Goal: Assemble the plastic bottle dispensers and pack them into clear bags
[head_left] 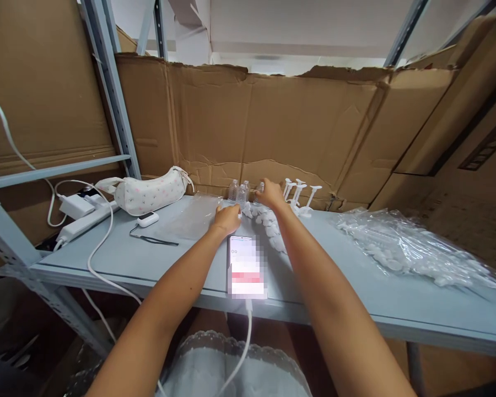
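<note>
My right hand (271, 194) reaches to the back of the table, its fingers closed round the top of a small clear bottle (260, 188). Several more clear bottles (242, 194) stand upright just left of it. Nearer to me, my left hand (228, 219) is closed, with a bit of white at its fingertips too small to name. Between and below the hands runs a row of small white pieces (269, 221), partly hidden by my right forearm. Behind my right wrist stand several white T-shaped pump tops (300, 191) on round bases.
A phone (247, 267) with a white cable lies at the front edge. To the left are a clear plastic bag (192, 216), a small white device (147, 219), a patterned pouch (151, 191) and a power strip (86, 221). A large plastic bag (413, 248) of white pieces lies right.
</note>
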Tool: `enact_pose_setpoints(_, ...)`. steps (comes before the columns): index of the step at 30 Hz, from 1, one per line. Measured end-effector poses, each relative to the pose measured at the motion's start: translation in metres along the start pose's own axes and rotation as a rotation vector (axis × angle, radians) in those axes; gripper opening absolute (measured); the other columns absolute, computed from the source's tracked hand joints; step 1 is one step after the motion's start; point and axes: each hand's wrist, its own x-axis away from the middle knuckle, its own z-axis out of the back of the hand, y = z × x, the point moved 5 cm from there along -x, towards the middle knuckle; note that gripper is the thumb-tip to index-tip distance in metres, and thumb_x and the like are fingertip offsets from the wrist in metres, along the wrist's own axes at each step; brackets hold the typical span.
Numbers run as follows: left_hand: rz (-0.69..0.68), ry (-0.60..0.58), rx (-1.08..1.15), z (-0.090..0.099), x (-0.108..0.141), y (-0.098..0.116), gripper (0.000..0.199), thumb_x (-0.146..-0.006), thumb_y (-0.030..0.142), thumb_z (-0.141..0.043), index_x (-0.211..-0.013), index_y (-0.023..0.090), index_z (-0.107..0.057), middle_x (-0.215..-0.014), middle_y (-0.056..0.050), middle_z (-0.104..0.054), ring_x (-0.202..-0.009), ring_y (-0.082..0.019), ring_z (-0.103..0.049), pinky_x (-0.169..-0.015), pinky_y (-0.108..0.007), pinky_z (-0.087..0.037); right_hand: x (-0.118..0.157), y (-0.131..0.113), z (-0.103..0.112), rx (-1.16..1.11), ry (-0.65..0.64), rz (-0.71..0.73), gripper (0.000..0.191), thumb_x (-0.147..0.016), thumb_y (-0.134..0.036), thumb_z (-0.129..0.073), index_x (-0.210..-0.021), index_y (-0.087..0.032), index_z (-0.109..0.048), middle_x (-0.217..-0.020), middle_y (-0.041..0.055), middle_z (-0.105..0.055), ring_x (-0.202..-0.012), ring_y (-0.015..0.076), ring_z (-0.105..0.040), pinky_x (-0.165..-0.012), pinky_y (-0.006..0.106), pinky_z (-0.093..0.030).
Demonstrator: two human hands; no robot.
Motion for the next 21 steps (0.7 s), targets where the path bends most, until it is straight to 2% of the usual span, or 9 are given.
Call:
enact_pose_setpoints(3,-0.009,0.010,-0.003,0.001,0.001,0.001,0.027,-0.082,0.018,-0.055,-0.107,0.020,-0.064,-0.114,-0.008,-0.071,-0.110,-0.026,-0.063,-0.104,-0.044,-0.035,-0.006,-0.026,-0.021,-0.037,-0.021,0.083,0.061,-0.086,-0.031,-0.058,-0.143,-0.017,-0.041,-0.134,0.0176,-0.057,-0.127,0.0307,-0.049,-0.100,0.042,-0.040)
enact_pose_setpoints(6,-0.013,0.024,-0.002,0.002,-0.001,0.001,0.025,-0.082,0.018,-0.057,-0.106,0.018,-0.067,-0.114,-0.010,-0.071,-0.111,-0.027,-0.063,-0.103,-0.044,-0.036,-0.006,-0.041,-0.037,-0.043,-0.044,0.117,0.059,-0.084,-0.032,-0.063,-0.138,-0.018,-0.044,-0.135,0.0183,-0.055,-0.128,0.0329,-0.048,-0.100,0.044,-0.040)
enact_pose_setpoints(8,-0.008,0.035,-0.004,0.003,-0.002,0.001,0.025,-0.082,0.018,-0.059,-0.105,0.017,-0.068,-0.114,-0.011,-0.070,-0.111,-0.027,-0.063,-0.103,-0.043,-0.036,-0.006,-0.045,-0.046,-0.081,-0.069,0.110,0.059,-0.082,-0.031,-0.066,-0.134,-0.017,-0.045,-0.132,0.0189,-0.056,-0.125,0.0334,-0.050,-0.098,0.044,-0.042)
enact_pose_setpoints(13,0.018,0.074,-0.005,0.007,-0.004,-0.003,0.023,-0.083,0.020,-0.058,-0.104,0.016,-0.069,-0.114,-0.015,-0.069,-0.111,-0.028,-0.062,-0.099,-0.039,-0.040,-0.006,-0.046,-0.058,-0.230,-0.077,0.090,0.055,-0.079,-0.016,-0.063,-0.129,-0.016,-0.041,-0.126,0.0186,-0.059,-0.114,0.0301,-0.059,-0.092,0.040,-0.046)
enact_pose_setpoints(15,0.032,0.117,0.030,0.010,-0.004,-0.005,0.022,-0.083,0.020,-0.058,-0.102,0.016,-0.068,-0.111,-0.015,-0.069,-0.108,-0.029,-0.063,-0.097,-0.040,-0.041,-0.007,-0.045,-0.052,-0.306,-0.013,0.108,0.056,-0.078,-0.016,-0.062,-0.129,-0.014,-0.039,-0.125,0.0177,-0.059,-0.115,0.0292,-0.058,-0.094,0.040,-0.045)
enact_pose_setpoints(18,0.039,0.207,0.218,0.013,-0.006,-0.008,0.018,-0.080,0.020,-0.061,-0.097,0.020,-0.066,-0.101,-0.010,-0.072,-0.097,-0.026,-0.065,-0.089,-0.038,-0.044,-0.007,-0.045,-0.028,-0.421,0.163,0.161,0.057,-0.078,-0.016,-0.060,-0.130,-0.014,-0.036,-0.126,0.0163,-0.056,-0.116,0.0257,-0.054,-0.097,0.038,-0.043)
enact_pose_setpoints(21,0.026,0.296,0.482,0.014,-0.010,-0.008,0.016,-0.077,0.019,-0.063,-0.093,0.022,-0.063,-0.090,-0.005,-0.071,-0.083,-0.020,-0.065,-0.079,-0.032,-0.046,0.001,-0.043,0.002,-0.353,0.307,0.230,0.050,-0.078,-0.012,-0.055,-0.126,-0.012,-0.041,-0.126,0.0172,-0.053,-0.116,0.0259,-0.049,-0.099,0.039,-0.040)
